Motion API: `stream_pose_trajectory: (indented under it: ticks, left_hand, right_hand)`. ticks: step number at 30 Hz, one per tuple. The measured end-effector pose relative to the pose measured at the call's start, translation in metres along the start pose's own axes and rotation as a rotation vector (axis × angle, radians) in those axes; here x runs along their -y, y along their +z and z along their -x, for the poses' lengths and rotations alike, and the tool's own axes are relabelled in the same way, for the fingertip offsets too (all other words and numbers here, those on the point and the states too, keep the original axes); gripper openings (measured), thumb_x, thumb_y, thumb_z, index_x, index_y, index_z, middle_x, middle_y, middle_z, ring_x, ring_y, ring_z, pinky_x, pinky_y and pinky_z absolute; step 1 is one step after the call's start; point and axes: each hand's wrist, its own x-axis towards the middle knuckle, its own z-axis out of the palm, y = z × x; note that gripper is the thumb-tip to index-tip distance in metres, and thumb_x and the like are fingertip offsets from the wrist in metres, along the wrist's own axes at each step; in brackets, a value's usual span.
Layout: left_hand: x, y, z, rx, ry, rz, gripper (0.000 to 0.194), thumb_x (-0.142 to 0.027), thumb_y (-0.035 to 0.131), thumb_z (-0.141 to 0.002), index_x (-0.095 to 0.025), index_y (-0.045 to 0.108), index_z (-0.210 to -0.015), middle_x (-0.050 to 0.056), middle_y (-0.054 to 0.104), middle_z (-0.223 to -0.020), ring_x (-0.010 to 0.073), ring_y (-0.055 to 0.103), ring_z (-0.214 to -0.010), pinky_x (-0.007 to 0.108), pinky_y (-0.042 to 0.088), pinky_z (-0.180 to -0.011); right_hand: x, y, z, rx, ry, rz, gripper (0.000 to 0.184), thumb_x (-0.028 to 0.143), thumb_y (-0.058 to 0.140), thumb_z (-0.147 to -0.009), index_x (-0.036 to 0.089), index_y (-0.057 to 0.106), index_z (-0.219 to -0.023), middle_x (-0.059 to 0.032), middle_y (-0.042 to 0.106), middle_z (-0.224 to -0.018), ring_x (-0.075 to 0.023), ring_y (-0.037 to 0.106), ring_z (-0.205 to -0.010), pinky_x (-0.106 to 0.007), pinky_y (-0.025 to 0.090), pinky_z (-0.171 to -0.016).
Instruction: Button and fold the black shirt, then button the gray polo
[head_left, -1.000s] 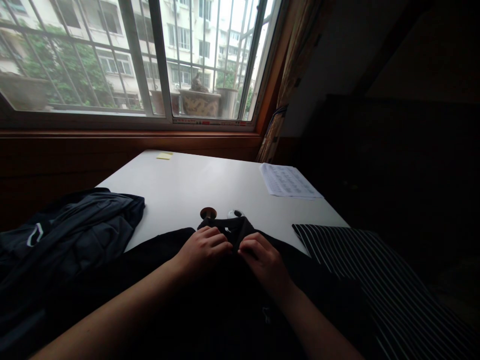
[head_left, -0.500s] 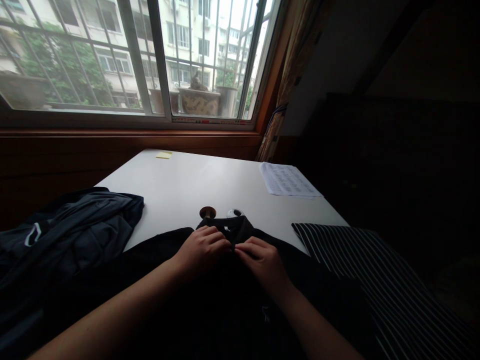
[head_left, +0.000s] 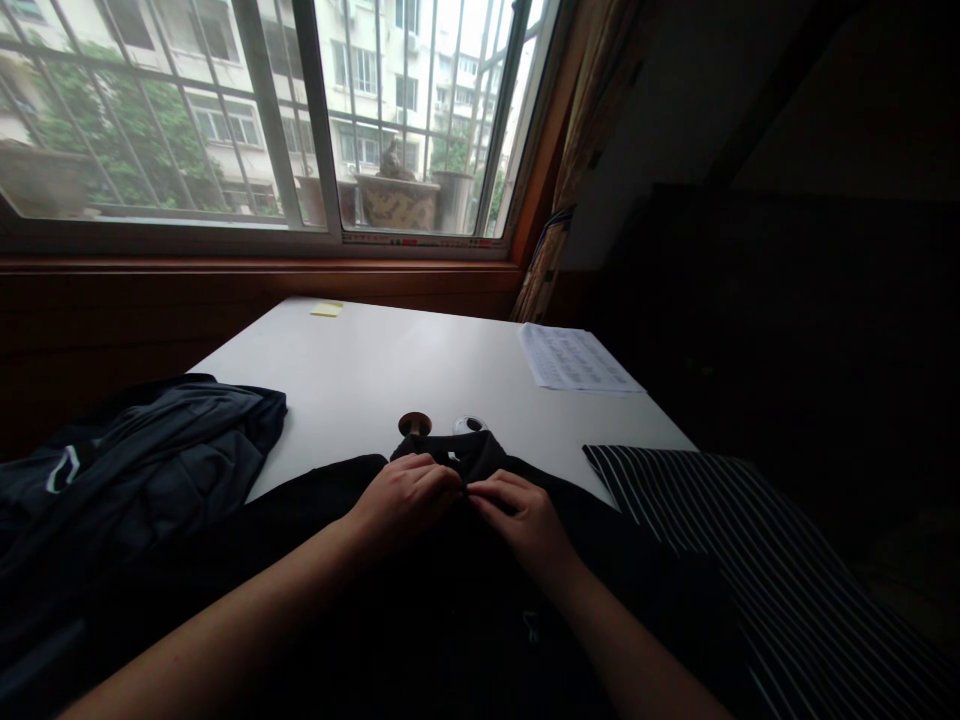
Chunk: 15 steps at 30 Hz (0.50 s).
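A black collared shirt lies spread out in front of me, its collar pointing away toward the window. A small pale logo shows on its chest. My left hand is closed on the shirt front just below the collar. Right beside it, my right hand pinches the same spot, thumb and forefinger pressed together on the cloth. Fingertips of both hands nearly meet there. Whatever small part lies between them is too dark and covered to make out.
Dark blue-grey clothing lies bunched at the left, and black fabric with white stripes at the right. On the white table are a yellow sticky note, printed sheets, a brown round item and a pale round item.
Both hands stay at the collar front with only slight finger movement. The collar edges between the fingertips have shifted a little; the other things are unmoved.
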Motion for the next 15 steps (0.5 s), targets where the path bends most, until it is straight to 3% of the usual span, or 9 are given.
stream_pose_trajectory:
  ticks: [8,15]
  left_hand:
    - [0.001,0.002,0.003,0.062,-0.17,0.204,0.015,-0.029,0.056,-0.1,-0.021,0.061,-0.112,0.003,0.073,-0.094,0.0168,0.07,-0.083,0.029,0.056,-0.073]
    - [-0.005,-0.012,0.0,0.1,-0.179,0.347,0.024,-0.016,0.06,-0.09,-0.02,0.059,-0.114,0.004,0.072,-0.096,0.0188,0.069,-0.09,0.032,0.056,-0.079]
  right_hand:
    - [0.0,0.0,0.001,0.017,-0.003,0.017,0.012,0.025,0.069,-0.092,0.025,0.079,-0.099,-0.0021,0.071,-0.086,-0.0174,0.069,-0.08,-0.029,0.055,-0.073]
    - [-0.001,0.0,0.001,0.017,0.0,0.021,0.014,0.022,0.07,-0.091,0.025,0.079,-0.101,-0.0021,0.071,-0.087,-0.0175,0.069,-0.081,-0.03,0.055,-0.072]
